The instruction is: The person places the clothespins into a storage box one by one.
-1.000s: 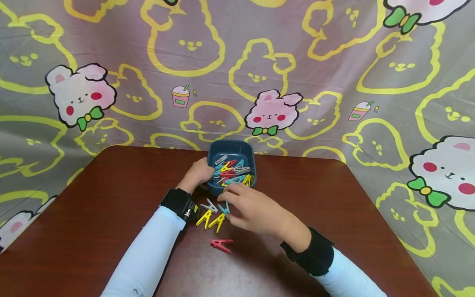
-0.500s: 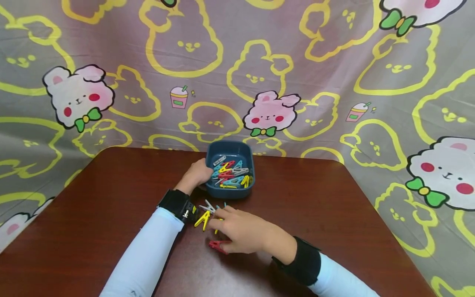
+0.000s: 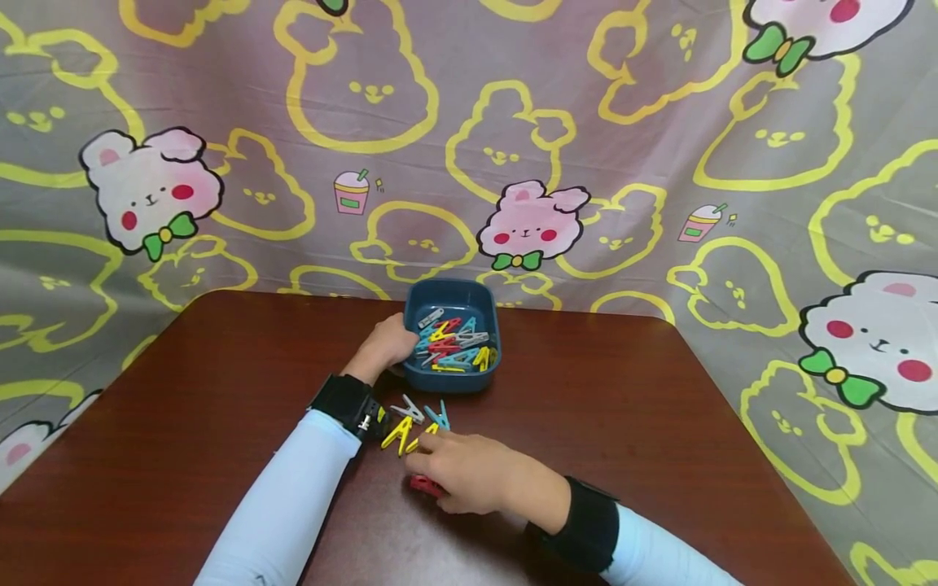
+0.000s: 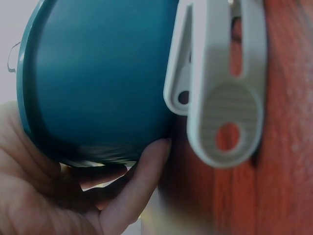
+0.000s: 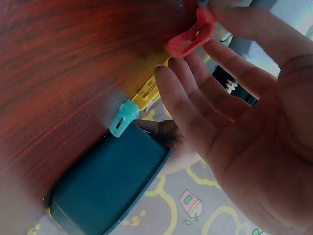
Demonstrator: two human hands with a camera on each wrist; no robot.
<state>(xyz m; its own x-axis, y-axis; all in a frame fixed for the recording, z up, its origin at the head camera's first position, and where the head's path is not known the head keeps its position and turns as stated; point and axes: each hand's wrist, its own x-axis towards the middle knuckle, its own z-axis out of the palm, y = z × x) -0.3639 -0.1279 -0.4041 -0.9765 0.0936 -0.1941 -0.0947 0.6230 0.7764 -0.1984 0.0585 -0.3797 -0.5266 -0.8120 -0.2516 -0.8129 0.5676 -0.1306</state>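
Note:
My left hand (image 3: 384, 343) grips the left side of a dark blue plastic bin (image 3: 449, 381), its fingers curled at the wall in the left wrist view. Inside lies a heap of clothespins (image 3: 449, 346) in red, blue, yellow and grey. Lower down on the table, my right hand (image 3: 479, 474) pinches a red clothespin (image 5: 190, 36) between thumb and finger, low over the wood. Just beyond these fingers lie a grey clothespin (image 3: 409, 409), a light blue clothespin (image 3: 440, 415) and a yellow clothespin (image 3: 398, 435). Another yellow clothespin (image 3: 431, 431) is partly hidden by the right hand.
The brown wooden table (image 3: 220, 407) carries the bin near its far edge. Behind it hangs a grey curtain (image 3: 410, 122) printed with cartoon rabbits. A black band (image 3: 344, 403) is strapped round each wrist.
My right hand has moved from beside the bin toward the near side, down to the red clothespin, and now pinches it. The left hand keeps its hold on the bin.

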